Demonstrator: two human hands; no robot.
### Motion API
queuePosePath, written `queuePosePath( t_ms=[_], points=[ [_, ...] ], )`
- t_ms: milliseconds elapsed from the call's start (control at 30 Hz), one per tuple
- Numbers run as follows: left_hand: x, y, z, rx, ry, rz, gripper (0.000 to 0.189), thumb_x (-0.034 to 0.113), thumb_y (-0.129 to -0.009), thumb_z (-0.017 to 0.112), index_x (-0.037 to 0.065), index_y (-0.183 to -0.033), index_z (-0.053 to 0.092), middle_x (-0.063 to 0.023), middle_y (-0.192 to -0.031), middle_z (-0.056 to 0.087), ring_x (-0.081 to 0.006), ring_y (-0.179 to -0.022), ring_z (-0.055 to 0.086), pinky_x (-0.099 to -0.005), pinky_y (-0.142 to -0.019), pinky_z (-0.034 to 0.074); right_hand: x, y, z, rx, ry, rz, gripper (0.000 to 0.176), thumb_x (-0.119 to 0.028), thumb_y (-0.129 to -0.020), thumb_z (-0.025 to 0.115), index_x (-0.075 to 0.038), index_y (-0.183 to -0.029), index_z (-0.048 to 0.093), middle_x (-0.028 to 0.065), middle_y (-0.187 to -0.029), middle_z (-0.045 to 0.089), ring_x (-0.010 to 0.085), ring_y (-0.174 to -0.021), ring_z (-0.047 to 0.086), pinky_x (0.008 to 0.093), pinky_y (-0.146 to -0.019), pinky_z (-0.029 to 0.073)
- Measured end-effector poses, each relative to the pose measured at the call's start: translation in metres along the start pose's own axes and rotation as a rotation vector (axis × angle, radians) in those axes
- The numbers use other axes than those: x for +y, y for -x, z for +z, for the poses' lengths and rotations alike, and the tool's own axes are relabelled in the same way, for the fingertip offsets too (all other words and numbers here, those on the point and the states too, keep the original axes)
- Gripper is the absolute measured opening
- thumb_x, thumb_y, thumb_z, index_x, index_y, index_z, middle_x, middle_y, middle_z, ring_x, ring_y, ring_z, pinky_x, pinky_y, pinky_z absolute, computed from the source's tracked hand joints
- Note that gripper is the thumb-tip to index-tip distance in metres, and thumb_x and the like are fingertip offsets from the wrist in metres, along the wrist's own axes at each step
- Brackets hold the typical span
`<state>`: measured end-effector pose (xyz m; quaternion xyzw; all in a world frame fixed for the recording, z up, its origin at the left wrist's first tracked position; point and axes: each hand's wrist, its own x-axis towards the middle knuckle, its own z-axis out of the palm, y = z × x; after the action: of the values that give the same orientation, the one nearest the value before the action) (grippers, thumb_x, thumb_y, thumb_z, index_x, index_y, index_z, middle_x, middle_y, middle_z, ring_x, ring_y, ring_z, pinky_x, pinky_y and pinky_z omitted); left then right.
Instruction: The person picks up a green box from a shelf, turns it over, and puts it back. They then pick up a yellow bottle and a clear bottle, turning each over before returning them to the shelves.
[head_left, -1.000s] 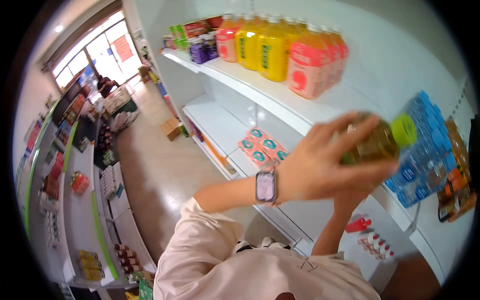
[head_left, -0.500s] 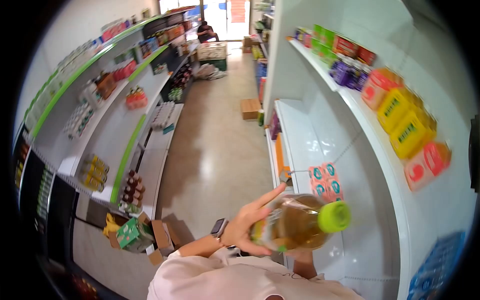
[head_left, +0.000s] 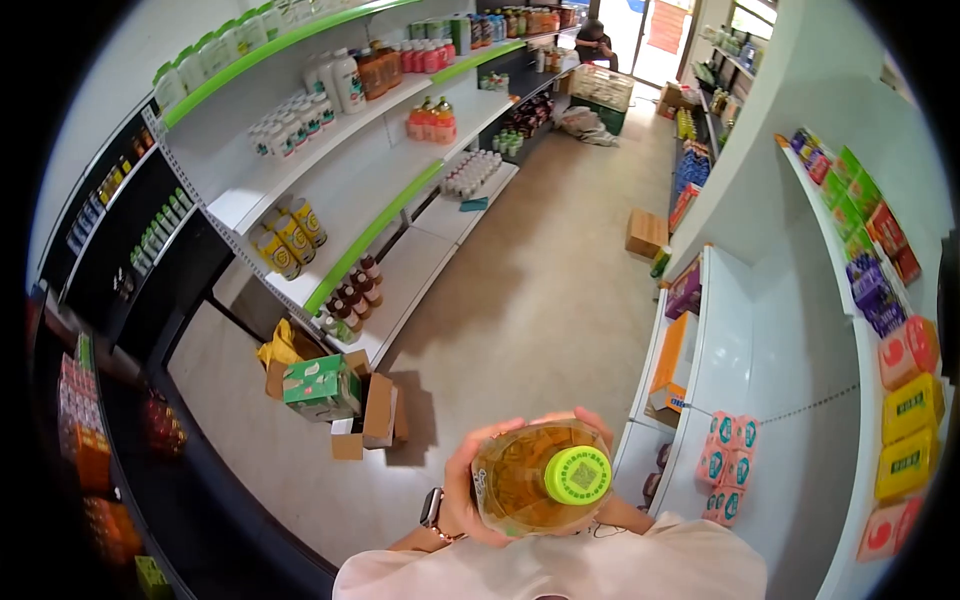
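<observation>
A large bottle of amber liquid [head_left: 520, 485] with a bright green cap is held close to the chest, its cap facing up toward the camera. My left hand [head_left: 462, 490], with a watch on the wrist, wraps round the bottle's left side. On the far right side of the bottle, the fingers of my right hand [head_left: 596, 428] curl over its edge; the rest of that hand is hidden behind the bottle.
Stocked shelves [head_left: 375, 215] line the left side. A green carton [head_left: 322, 388] stands in an open cardboard box on the floor. Pink packs [head_left: 728, 465] rest on the right lower shelf. A seated person [head_left: 594, 45] is far down the aisle.
The view has swung left. The bottle has turned from lying sideways, cap right, to cap toward the camera, and moved left in the view. My right hand's fingers now show on it.
</observation>
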<state>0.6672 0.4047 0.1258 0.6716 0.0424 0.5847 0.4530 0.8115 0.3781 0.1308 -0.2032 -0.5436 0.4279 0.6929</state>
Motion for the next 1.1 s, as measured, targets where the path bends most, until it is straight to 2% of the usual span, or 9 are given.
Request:
queuePosePath(
  t_ms=[167,267,333,433,500,667,733,867,1100],
  points=[
    [-0.043,-0.032,-0.018,0.052,0.032,0.003,0.109,0.017,-0.062,0.083,0.013,-0.144,0.012,-0.033,-0.135,0.029,-0.0386,-0.123,0.041,-0.0478,-0.099,0.037,0.032,-0.045,-0.027,0.009,-0.038,0.058,0.046,-0.019,-0.094,0.044,-0.01,-0.136,0.027,0.0164,-0.12,0.05,0.0251,-0.108,0.053,0.0409,-0.097,0.043],
    [-0.086,-0.069,-0.028,0.01,0.022,0.0,0.108,0.017,-0.062,0.083,0.013,-0.144,0.012,-0.0327,-0.135,0.03,-0.0388,-0.124,0.04,-0.0479,-0.099,0.036,0.055,-0.081,-0.069,-0.073,0.021,0.079,0.059,-0.019,-0.088,0.056,-0.011,-0.136,0.023,0.0143,-0.123,0.048,0.0236,-0.111,0.052,0.041,-0.099,0.041],
    [-0.121,-0.098,-0.036,-0.006,0.028,-0.018,0.109,0.017,-0.062,0.082,0.014,-0.144,0.012,-0.031,-0.135,0.031,-0.039,-0.125,0.039,-0.0485,-0.101,0.035,0.064,-0.121,-0.096,-0.232,0.027,-0.036,0.117,-0.021,-0.061,0.085,-0.007,-0.141,0.001,0.0191,-0.131,0.034,0.0296,-0.119,0.042,0.042,-0.098,0.036],
    [-0.171,-0.142,-0.047,-0.04,0.045,-0.091,0.108,0.021,-0.063,0.082,0.014,-0.144,0.011,-0.0275,-0.137,0.029,-0.0381,-0.127,0.036,-0.0491,-0.102,0.032,0.086,-0.157,-0.134,-0.097,-0.069,0.137,0.116,-0.022,-0.062,0.085,-0.006,-0.141,0.0,0.0183,-0.131,0.034,0.0288,-0.12,0.042,0.0419,-0.098,0.035],
    [-0.204,-0.176,-0.057,-0.071,0.094,-0.182,0.108,0.027,-0.063,0.082,0.011,-0.143,0.01,-0.026,-0.137,0.029,-0.0365,-0.128,0.035,-0.0476,-0.103,0.031,0.102,-0.189,-0.16,-0.074,-0.055,0.093,0.116,-0.022,-0.063,0.085,-0.006,-0.141,0.0,0.0181,-0.131,0.034,0.0285,-0.12,0.042,0.0418,-0.099,0.035],
    [-0.279,-0.256,-0.068,-0.071,0.072,-0.161,0.107,0.031,-0.066,0.08,0.005,-0.142,0.009,-0.0236,-0.136,0.031,-0.0325,-0.126,0.037,-0.0427,-0.104,0.031,0.131,-0.28,-0.222,-0.098,0.098,-0.024,0.113,-0.018,-0.063,0.084,-0.002,-0.141,0.004,0.015,-0.131,0.036,0.0248,-0.121,0.041,0.0372,-0.099,0.036],
    [-0.299,-0.271,-0.071,0.035,0.026,-0.33,0.108,0.034,-0.067,0.078,0.0,-0.142,0.007,-0.0202,-0.135,0.033,-0.0287,-0.126,0.037,-0.0395,-0.104,0.031,0.14,-0.304,-0.236,-0.04,0.079,-0.006,0.111,-0.017,-0.064,0.084,0.0,-0.141,0.006,0.0137,-0.131,0.037,0.0231,-0.121,0.041,0.0352,-0.099,0.035],
    [-0.346,-0.304,-0.072,0.154,0.024,-0.405,0.107,0.037,-0.069,0.076,-0.002,-0.142,0.007,-0.0175,-0.135,0.032,-0.0265,-0.126,0.037,-0.0379,-0.104,0.031,0.157,-0.348,-0.271,-0.016,0.127,0.137,0.107,-0.018,-0.064,0.083,0.0,-0.141,0.011,0.0133,-0.132,0.036,0.0223,-0.122,0.04,0.0359,-0.101,0.033],
    [-0.44,-0.386,-0.115,0.079,-0.05,-0.487,0.103,0.038,-0.069,0.075,-0.002,-0.141,0.013,-0.0168,-0.137,0.03,-0.0265,-0.129,0.032,-0.0379,-0.106,0.026,0.217,-0.434,-0.322,0.16,0.072,0.227,0.104,-0.02,-0.065,0.082,-0.003,-0.142,0.013,0.013,-0.135,0.034,0.023,-0.125,0.038,0.0367,-0.103,0.031]
  ],
)
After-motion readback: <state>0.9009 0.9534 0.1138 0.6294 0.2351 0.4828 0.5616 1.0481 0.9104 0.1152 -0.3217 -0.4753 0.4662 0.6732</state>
